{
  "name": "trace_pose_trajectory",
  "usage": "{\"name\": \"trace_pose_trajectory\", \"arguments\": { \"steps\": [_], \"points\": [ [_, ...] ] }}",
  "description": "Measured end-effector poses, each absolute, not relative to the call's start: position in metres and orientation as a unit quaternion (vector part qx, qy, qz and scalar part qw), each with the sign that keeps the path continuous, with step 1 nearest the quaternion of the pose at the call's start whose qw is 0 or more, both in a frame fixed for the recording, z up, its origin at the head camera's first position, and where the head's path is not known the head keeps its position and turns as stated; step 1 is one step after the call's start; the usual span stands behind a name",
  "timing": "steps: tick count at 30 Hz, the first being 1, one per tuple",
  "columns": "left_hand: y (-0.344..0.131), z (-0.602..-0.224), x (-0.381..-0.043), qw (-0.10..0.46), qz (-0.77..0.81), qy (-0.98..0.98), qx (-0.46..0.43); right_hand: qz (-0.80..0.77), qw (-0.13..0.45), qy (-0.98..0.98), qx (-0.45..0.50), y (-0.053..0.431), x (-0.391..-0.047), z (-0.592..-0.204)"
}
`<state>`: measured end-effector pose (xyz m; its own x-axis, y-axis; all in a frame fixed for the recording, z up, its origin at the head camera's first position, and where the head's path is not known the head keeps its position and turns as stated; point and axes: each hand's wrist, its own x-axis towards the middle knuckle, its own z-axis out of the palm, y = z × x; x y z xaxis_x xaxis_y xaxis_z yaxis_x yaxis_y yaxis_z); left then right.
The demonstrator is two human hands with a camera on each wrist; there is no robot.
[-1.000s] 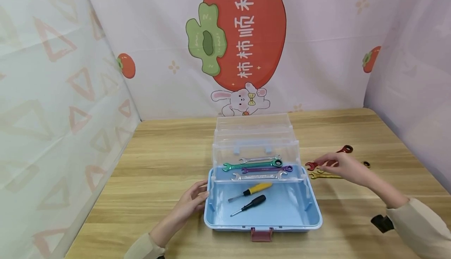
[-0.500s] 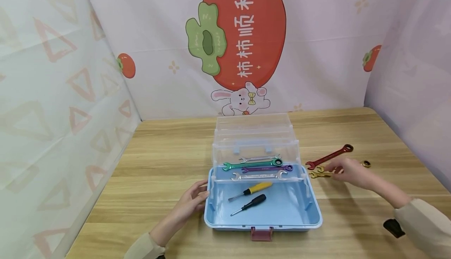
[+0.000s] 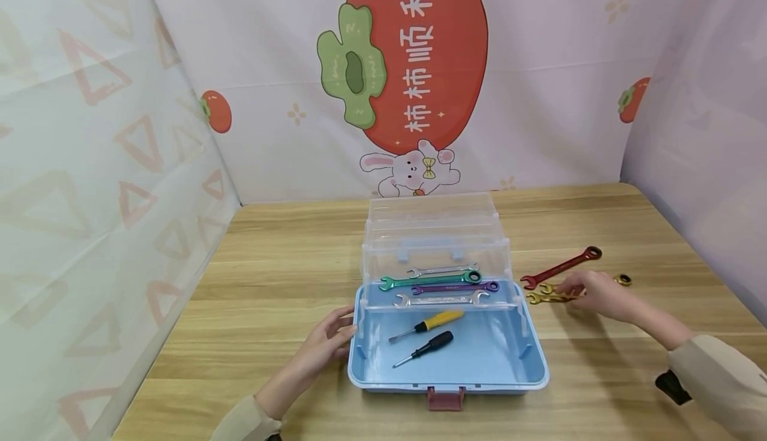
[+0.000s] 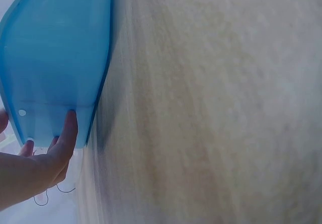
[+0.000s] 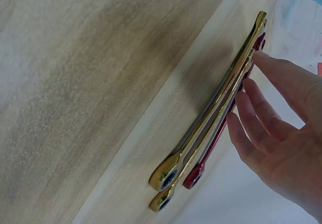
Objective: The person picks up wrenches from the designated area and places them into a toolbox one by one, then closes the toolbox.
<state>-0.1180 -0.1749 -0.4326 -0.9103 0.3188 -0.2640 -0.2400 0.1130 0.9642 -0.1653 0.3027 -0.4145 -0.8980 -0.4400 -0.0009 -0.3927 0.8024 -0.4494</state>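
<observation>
My right hand (image 3: 605, 294) is over two gold combination wrenches on the table, right of the toolbox. In the right wrist view its fingertips are right at the gold wrenches (image 5: 204, 118), with its fingers extended and no grip round either showing. Just beyond lies a red combination wrench (image 3: 557, 269). My left hand (image 3: 326, 341) rests against the left side of the light blue toolbox (image 3: 443, 388); the left wrist view has its fingertips on the box wall (image 4: 55, 58). The hand covers the middle of the gold wrenches in the head view.
The toolbox stands open, its clear tray (image 3: 437, 254) raised at the back with silver, green and purple wrenches (image 3: 443, 288). On its floor lie a yellow screwdriver (image 3: 440, 321) and a black screwdriver (image 3: 440, 341). A printed cloth (image 3: 287, 41) hangs behind the table.
My right hand has drawn back from the red wrench and moved slightly right and down, to the gold wrenches. The left hand keeps its place on the toolbox.
</observation>
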Motion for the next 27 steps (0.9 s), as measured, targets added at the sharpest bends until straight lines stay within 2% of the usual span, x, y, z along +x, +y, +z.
{"name": "trace_pose_trajectory", "arguments": {
  "steps": [17, 27],
  "points": [
    [-0.176, -0.434, -0.118, 0.212, 0.663, 0.717, 0.026, -0.214, 0.078, 0.946, -0.229, 0.307, -0.175, -0.425],
    [-0.175, -0.433, -0.118, 0.212, 0.664, 0.716, 0.025, -0.257, 0.047, 0.917, -0.3, 0.317, -0.182, -0.434]
  ]
}}
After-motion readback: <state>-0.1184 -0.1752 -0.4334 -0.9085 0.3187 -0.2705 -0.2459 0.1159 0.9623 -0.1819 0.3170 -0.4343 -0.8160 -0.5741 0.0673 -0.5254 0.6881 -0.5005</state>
